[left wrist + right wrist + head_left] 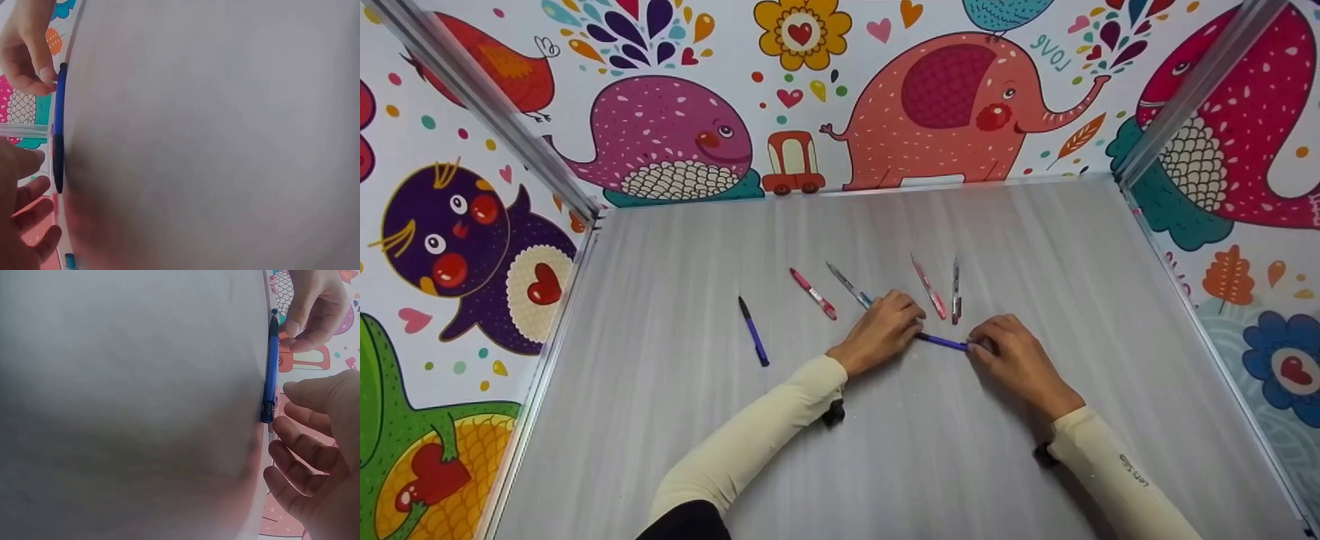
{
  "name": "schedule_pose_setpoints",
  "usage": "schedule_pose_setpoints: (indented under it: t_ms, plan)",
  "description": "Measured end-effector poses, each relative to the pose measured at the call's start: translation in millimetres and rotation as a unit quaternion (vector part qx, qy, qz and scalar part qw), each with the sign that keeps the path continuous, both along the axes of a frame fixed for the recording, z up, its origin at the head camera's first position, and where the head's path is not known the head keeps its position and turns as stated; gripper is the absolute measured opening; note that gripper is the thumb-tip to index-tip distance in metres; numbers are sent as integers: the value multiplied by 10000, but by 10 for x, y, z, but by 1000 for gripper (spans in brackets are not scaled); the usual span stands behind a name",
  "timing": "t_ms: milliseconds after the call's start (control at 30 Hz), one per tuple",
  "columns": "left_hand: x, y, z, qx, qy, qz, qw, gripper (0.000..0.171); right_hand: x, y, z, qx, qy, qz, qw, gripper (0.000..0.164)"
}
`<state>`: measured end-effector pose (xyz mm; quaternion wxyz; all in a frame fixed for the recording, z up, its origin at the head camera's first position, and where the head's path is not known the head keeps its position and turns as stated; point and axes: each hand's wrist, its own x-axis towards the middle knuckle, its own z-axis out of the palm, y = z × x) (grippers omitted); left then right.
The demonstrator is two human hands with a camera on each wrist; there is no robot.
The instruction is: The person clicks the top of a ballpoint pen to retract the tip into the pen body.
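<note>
A blue pen with a black grip [943,342] lies on the table between the two hands. My left hand [885,328] is at its black tip end, thumb and fingers loosely bent beside it. At the blue push-button end is my right hand [1018,361], with fingertips right by the pen. Seen from the right wrist, a small gap shows between the right thumb [306,391] and the pen [271,371]. From the left wrist, the left fingers [34,216] stand slightly apart from the pen [59,124]. A clear pen with a blue end [847,285] reaches behind the left hand.
A second blue and black pen [754,332] lies to the left, near a pink pen [812,293]. Beyond the hands are a clear pink pen [928,286] and a clear dark-ended pen [956,291]. Printed panels [802,90] and metal posts [1200,94] border the grey table [675,420].
</note>
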<state>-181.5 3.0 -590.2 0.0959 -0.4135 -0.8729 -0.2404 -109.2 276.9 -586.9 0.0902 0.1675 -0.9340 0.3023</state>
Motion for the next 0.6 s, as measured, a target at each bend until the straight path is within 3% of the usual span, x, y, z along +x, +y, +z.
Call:
schedule_pose_setpoints:
  t_ms: [367,600]
  plan:
    - [-275,77,63,-219,-160,-175,9995,22,-98,-62,-3,-853,-244,-566,9944,14]
    - [-410,145,89,-370,142,-216,9990,22,-127,-92,-4,-1152,-433,-871,9886,16]
